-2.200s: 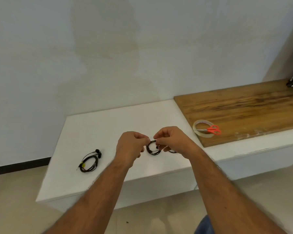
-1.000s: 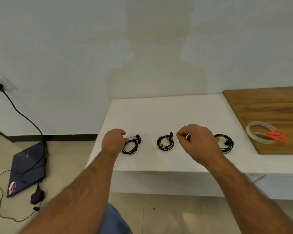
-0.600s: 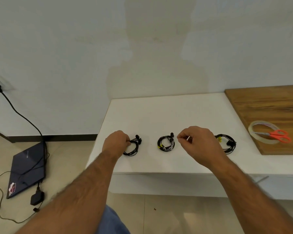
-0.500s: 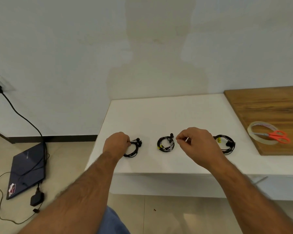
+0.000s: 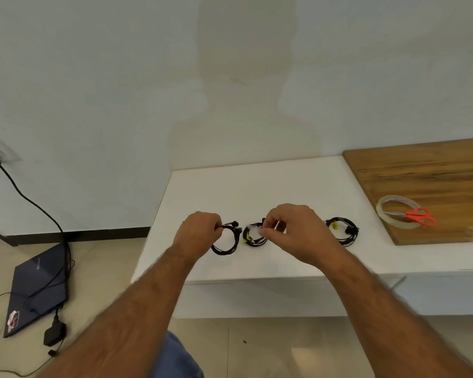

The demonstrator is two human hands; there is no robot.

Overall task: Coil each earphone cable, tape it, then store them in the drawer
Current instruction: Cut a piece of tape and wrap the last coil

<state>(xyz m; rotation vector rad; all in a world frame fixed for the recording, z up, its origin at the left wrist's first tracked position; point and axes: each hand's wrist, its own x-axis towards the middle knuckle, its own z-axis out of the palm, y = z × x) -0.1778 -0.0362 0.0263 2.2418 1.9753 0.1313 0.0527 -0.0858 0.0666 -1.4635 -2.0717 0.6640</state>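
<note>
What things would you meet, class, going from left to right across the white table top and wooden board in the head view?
Left hand gripping the left earphone coil → middle earphone coil → right hand → right earphone coil → tape roll → orange scissors.

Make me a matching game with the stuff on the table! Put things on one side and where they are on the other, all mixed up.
Things:
1. left coil
2. middle coil
3. right coil
4. scissors

Places:
A. lying alone on the white table, no hand on it
B. resting on the tape roll on the wooden board
C. held by the left hand
D. under the right hand fingertips

Pairs: 1-C, 2-D, 3-A, 4-B
</note>
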